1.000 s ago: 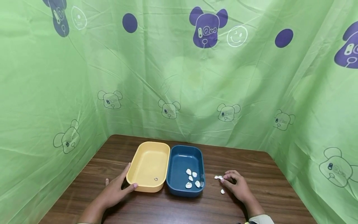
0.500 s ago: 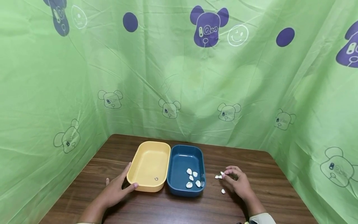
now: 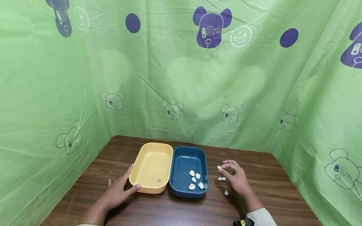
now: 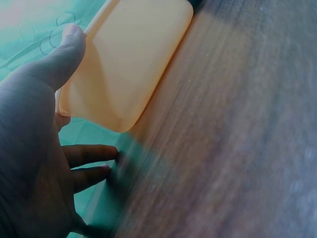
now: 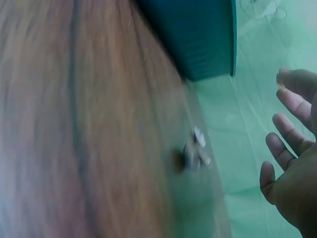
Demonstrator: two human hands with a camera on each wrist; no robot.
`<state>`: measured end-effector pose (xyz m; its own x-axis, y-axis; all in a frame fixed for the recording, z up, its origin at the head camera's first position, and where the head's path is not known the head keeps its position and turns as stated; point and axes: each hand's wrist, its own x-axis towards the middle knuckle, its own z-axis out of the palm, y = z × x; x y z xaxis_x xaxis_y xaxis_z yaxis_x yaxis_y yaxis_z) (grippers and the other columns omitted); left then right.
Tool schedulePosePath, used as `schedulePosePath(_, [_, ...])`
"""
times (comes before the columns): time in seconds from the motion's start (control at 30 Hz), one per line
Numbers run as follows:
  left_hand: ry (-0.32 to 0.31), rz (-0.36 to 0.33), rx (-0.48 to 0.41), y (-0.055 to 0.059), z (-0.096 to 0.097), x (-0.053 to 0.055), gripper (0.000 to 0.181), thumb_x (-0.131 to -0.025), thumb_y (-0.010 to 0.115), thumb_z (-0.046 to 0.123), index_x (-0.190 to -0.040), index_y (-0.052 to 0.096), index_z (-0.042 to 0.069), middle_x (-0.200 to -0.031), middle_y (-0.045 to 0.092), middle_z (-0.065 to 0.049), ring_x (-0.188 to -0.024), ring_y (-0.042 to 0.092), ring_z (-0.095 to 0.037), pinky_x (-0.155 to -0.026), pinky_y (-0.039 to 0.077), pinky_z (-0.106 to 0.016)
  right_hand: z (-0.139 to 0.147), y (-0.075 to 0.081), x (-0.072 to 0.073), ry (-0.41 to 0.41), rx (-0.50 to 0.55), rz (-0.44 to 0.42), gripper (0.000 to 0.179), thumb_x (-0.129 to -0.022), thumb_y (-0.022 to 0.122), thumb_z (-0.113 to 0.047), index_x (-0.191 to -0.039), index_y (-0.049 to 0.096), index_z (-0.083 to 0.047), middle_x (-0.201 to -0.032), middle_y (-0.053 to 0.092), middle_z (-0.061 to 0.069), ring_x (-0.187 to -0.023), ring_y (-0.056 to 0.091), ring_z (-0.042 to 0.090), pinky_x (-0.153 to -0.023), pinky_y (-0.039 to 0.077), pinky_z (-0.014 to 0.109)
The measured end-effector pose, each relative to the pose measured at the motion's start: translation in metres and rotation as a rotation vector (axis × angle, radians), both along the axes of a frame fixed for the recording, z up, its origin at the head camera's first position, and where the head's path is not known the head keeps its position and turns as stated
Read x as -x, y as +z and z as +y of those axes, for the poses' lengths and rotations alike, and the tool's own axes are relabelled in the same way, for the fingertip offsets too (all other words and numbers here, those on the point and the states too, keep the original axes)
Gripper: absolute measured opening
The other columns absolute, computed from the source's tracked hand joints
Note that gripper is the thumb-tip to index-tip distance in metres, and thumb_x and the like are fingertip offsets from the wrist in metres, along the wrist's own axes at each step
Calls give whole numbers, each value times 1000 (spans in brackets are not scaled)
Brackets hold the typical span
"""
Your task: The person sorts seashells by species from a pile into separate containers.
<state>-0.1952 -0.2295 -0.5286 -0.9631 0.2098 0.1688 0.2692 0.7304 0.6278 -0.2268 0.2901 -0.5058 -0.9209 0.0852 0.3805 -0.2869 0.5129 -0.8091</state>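
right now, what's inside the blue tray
Five small white pieces lie in the blue tray, toward its near end; faint marks at its right side may be reflections. The near wall hides its own inner face.

My bare left hand (image 3: 116,191) sits at lower left in the head view, its forearm (image 3: 94,213) slanting up and rightward from the bottom edge. My left thumb (image 3: 135,188) stands well apart from my straight fingers; the left wrist view shows two of them (image 4: 91,154) stretched out, slightly separated. At lower right, my bare right hand (image 3: 237,179) leans up and leftward out of a pale beige cloth sleeve (image 3: 263,217), thumb and forefinger pinched together, the other fingers loosely bent.
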Motion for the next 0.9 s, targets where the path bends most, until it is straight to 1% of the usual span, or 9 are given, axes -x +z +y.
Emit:
schedulePosePath(0.17, [0, -4, -5, -1, -1, 1, 101, -102, 71, 56, -178, 14, 19, -175, 33, -25, -152, 41, -63, -106, 2, -101, -16, 11, 2, -2, -3, 6, 4, -97, 84, -13, -97, 82, -10, -128, 70, 8, -119, 60, 4, -92, 53, 23])
schedulePosePath(0.27, [1, -6, -4, -2, -1, 0, 101, -102, 71, 56, -178, 14, 19, -175, 33, -25, -152, 41, -63, -106, 2, -101, -28, 19, 3, 10, 17, -8, 5, -98, 83, -13, -97, 81, -9, -129, 69, 8, -119, 60, 5, -88, 55, 23])
schedulePosePath(0.43, [2, -9, -2, -2, -1, -1, 101, -103, 70, 56, -178, 13, 19, -175, 34, -26, -152, 41, -64, -106, 1, -101, -47, 30, 2, 12, 58, -20, 5, -98, 82, -12, -98, 81, -8, -130, 69, 8, -119, 61, 10, -84, 56, 22])
schedulePosePath(0.53, [0, -14, -2, -3, -1, 0, 101, -103, 70, 56, -178, 12, 20, -175, 33, -25, -152, 41, -64, -107, 0, -101, -58, 35, 1, 14, 69, -13, 5, -98, 82, -12, -98, 82, -7, -130, 70, 11, -120, 62, 15, -81, 54, 22])
schedulePosePath(0.6, [0, -13, -1, -3, 0, 0, 101, -103, 70, 57, -178, 13, 20, -175, 33, -25, -152, 41, -64, -107, 1, -101, -65, 37, 1, 19, 81, -13, 5, -98, 83, -11, -98, 82, -6, -131, 70, 14, -121, 62, 19, -81, 53, 23])
schedulePosePath(0.7, [0, -13, 3, -3, 0, 1, 101, -103, 70, 57, -178, 13, 20, -175, 33, -25, -152, 41, -63, -107, 1, -101, -76, 41, 0, 23, 98, -13, 5, -97, 84, -11, -97, 83, -6, -131, 70, 16, -121, 63, 21, -82, 53, 23])
schedulePosePath(0.9, [0, -7, -1, -1, 0, 0, 101, -102, 70, 56, -178, 14, 20, -174, 35, -25, -151, 43, -64, -107, 1, -101, -96, 50, -2, 45, 97, -13, 7, -97, 83, -11, -92, 82, -7, -129, 70, 16, -119, 63, 22, -82, 53, 25])
